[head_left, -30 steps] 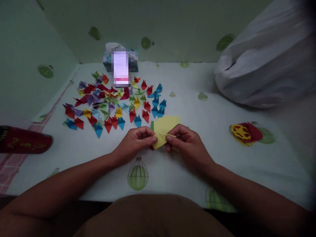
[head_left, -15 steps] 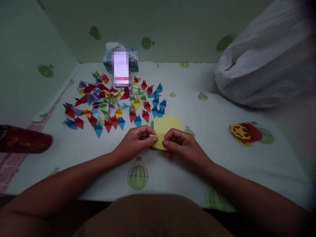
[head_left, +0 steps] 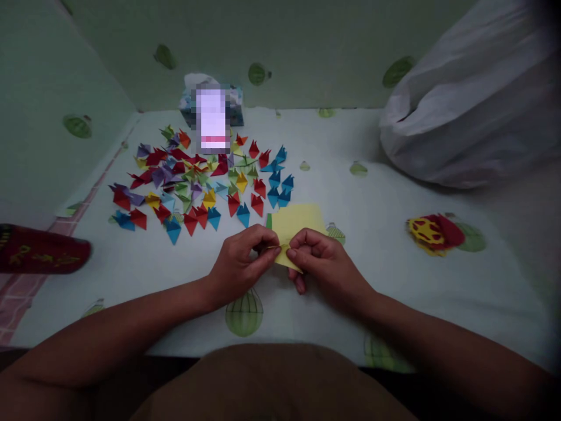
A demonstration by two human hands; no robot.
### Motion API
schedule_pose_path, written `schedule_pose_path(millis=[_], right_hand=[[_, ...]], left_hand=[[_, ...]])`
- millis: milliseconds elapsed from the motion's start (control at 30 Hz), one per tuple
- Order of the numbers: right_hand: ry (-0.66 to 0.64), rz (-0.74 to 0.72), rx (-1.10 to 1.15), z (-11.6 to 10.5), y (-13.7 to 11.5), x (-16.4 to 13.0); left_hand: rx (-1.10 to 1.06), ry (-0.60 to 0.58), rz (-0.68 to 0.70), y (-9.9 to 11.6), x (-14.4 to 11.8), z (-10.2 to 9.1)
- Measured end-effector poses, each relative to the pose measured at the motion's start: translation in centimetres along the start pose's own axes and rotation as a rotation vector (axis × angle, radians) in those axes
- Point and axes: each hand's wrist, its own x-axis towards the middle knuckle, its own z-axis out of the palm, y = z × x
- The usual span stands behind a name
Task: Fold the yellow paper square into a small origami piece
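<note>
Paper piece [head_left: 287, 255], small, yellow, creased, pinched between both hands.

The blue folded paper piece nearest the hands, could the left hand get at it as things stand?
Probably yes: the blue folded piece lies just beyond the left hand with bare tablecloth between, but that hand is pinching the yellow paper with the right hand.

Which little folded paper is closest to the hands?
The blue folded piece at the pile's near edge, just beyond the left hand. The other pieces lie farther back or farther left.
</note>
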Motion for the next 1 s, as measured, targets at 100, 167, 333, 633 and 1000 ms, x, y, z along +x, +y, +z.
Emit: schedule_pose_path(millis=[100,167,333,633,1000], right_hand=[[-0.025,0.019,0.025,-0.01,0.17,-0.06],[-0.037,0.015,0.034,-0.04,0.31,-0.11],[-0.052,0.008,0.080,-0.12,0.48,-0.23],[-0.037,0.006,0.110,-0.28,0.37,-0.12],[0.064,-0.265,-0.318,-0.59,-0.11,0.01]], left_hand=[[0.092,0.031,0.095,0.13,-0.10,0.16],[0.118,0.030,0.138,0.24,-0.17,0.20],[0.082,-0.020,0.142,0.22,-0.26,0.11],[-0.046,-0.071,-0.014,0.27,0.18,-0.19],[-0.517,-0.049,-0.532,0.56,0.32,-0.34]])
